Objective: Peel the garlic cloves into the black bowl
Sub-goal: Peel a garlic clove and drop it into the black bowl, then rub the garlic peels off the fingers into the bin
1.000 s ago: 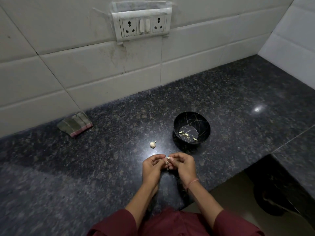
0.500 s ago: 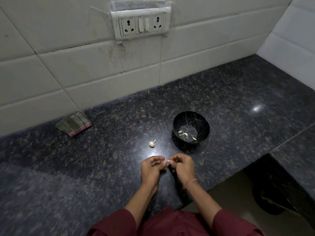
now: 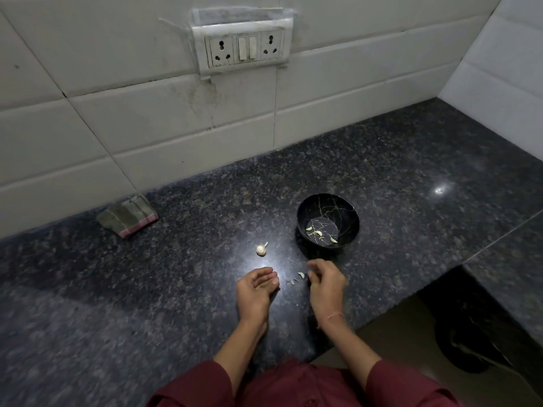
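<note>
Dark granite countertop [image 3: 176, 289] fills the lower frame. The black bowl [image 3: 346, 212], centre right, holds peeled cloves [image 3: 333, 240]. The left hand [image 3: 257, 287] lies cupped and empty. The right hand [image 3: 326, 284] is curled, its contents indiscernible. Skin scraps [image 3: 295, 279] lie between the hands. Probable next step: detach a clove from the garlic bulb [image 3: 261, 249].

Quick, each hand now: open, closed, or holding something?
Left hand: open, fingers loosely curled, nothing in it.
Right hand: fingers curled and blurred; cannot tell whether it holds anything.
</note>
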